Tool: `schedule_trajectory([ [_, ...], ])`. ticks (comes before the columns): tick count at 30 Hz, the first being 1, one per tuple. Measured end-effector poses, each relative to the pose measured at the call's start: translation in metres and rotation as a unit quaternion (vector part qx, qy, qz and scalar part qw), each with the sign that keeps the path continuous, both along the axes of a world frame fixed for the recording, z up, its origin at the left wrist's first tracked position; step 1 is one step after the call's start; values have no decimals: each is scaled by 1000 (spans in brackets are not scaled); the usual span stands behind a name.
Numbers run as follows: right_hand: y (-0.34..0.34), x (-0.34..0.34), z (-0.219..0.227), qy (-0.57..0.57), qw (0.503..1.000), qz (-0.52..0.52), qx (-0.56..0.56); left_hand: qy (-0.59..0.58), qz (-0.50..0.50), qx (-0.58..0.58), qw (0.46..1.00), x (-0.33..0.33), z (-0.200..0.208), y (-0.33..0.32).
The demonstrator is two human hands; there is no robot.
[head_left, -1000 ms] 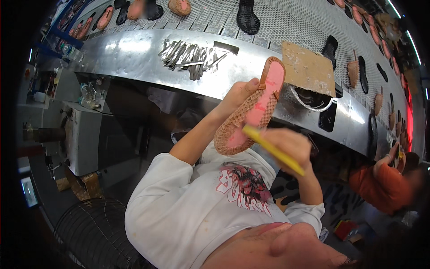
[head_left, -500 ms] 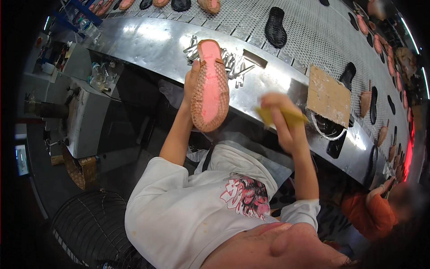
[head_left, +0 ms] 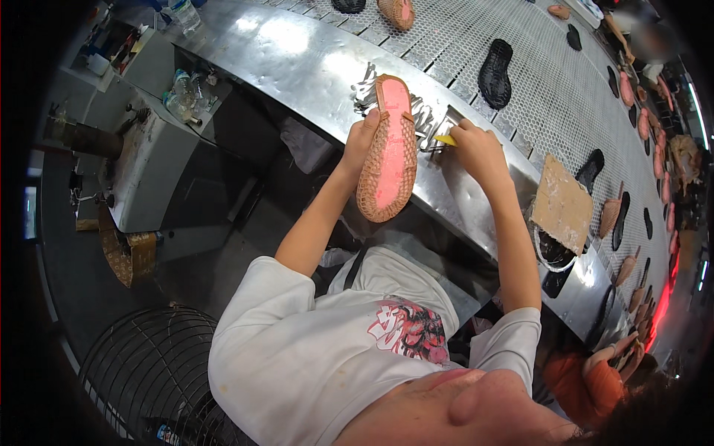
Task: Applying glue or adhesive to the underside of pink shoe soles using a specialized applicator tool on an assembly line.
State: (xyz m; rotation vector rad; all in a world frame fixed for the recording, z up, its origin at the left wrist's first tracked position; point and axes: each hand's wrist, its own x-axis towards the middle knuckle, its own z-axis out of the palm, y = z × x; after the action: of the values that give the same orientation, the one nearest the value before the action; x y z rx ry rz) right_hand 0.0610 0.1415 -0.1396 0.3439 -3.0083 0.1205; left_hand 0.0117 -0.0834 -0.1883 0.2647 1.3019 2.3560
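Observation:
Upright in my left hand point(head_left: 360, 147) is a tan woven shoe point(head_left: 394, 160), its pink bottom turned toward me. The fingers are closed around its side, with the thumb along the edge. My right hand point(head_left: 478, 154) is over the metal ledge, just right of the shoe, closed on a flat yellow piece point(head_left: 445, 140) whose material I cannot make out. Only a small tip of that piece shows past the fingers. Behind the shoe, a heap of small silvery strips point(head_left: 364, 91) lies on the ledge, partly hidden by it.
A mesh conveyor point(head_left: 446, 56) beyond the metal ledge point(head_left: 297, 78) carries black soles point(head_left: 494, 74) and other shoes. A cardboard piece point(head_left: 563, 202) tops a white-rimmed container at right. Plastic bottles point(head_left: 182, 93) stand left. A wire fan cage point(head_left: 149, 364) is lower left; another person's orange sleeve point(head_left: 584, 386) is lower right.
My right hand has moved forward and up onto the ledge beside the heap with the yellow piece. The shoe stays in my left hand. The view has shifted slightly.

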Motion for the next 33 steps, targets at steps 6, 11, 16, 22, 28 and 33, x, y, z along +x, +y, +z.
schedule_trajectory([
  [6, -28, 38, 52, -86, 960, -110, -242, 22, 24, -22, 999, 11, 4, 6],
  [11, -48, 55, 65, 166, 970, 16, -177, 166, 41, -83, 982, 38, 11, 20],
  [16, -54, 73, 70, 163, 983, 35, -76, 167, 33, -48, 984, 52, 34, 32],
  [22, -55, 104, 81, 75, 986, 3, -150, 204, -44, -76, 975, 55, 40, 41],
  [28, -28, 138, 87, -88, 797, -22, -597, 140, -87, -45, 985, 35, 65, 71],
  [33, -7, 234, 64, 83, 573, -90, -811, 303, -123, -121, 937, -28, 91, 145],
])
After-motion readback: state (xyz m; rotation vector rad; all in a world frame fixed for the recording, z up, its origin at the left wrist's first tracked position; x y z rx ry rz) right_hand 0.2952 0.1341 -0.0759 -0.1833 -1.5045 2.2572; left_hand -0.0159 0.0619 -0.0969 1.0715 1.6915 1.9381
